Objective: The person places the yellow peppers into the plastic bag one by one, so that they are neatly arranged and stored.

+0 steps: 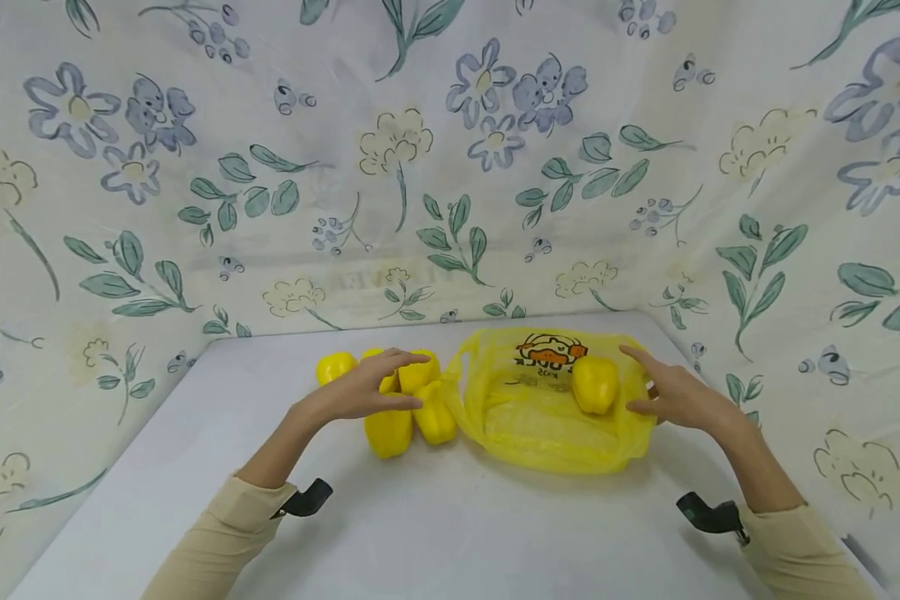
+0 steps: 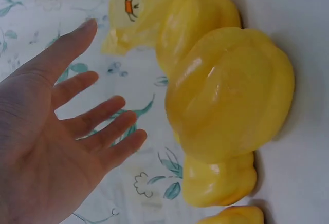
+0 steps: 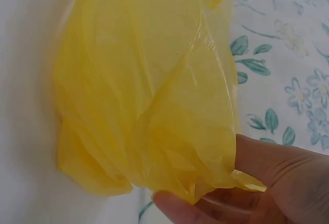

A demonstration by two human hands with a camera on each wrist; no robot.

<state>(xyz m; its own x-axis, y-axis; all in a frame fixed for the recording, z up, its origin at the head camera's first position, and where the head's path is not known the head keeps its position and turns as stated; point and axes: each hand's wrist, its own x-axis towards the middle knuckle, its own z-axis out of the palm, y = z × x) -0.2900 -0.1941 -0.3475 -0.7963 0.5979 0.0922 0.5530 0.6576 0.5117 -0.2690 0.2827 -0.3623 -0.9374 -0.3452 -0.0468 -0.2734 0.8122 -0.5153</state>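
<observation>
Above a cluster of yellow bell peppers (image 1: 388,433), my left hand (image 1: 360,387) is held with fingers and thumb spread. The left wrist view shows its palm (image 2: 56,147) facing up beside a large pepper (image 2: 231,95), holding nothing. A translucent yellow plastic bag (image 1: 525,425) with a printed duck logo lies flat to the right, its handles toward the peppers. One bell pepper (image 1: 595,385) shows over its right part. My right hand (image 1: 678,396) is at the bag's right end, fingers loosely extended around it; a bag corner (image 3: 249,182) lies between thumb and fingers.
A white table (image 1: 450,533) lies beneath everything. Floral cloth (image 1: 450,167) hangs behind it and along the right side. Black wrist devices (image 1: 307,498) sit at both sleeve cuffs.
</observation>
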